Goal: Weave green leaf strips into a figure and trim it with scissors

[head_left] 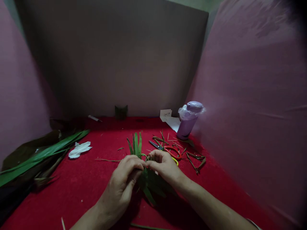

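Note:
Green leaf strips (136,143) are gathered between my two hands, some standing up beyond the fingers and others hanging down below them. My left hand (128,175) is closed around the bundle from the left. From the right, my right hand (163,164) pinches at the same spot, its fingertips meeting those of the left. A thin green strip curls up at the pinch; the exact grip is hidden by the fingers. Just beyond my right hand lie scissors (172,151) with red handles, and a yellow handle (176,161) shows beside them.
Long green leaves (45,155) lie on dark material at left, near a crumpled white tissue (80,149). Dried brown scraps (198,161) and thin sticks are scattered at right. A purple tumbler (188,126) stands by white papers (172,121). Pink and grey walls enclose the red cloth (83,179).

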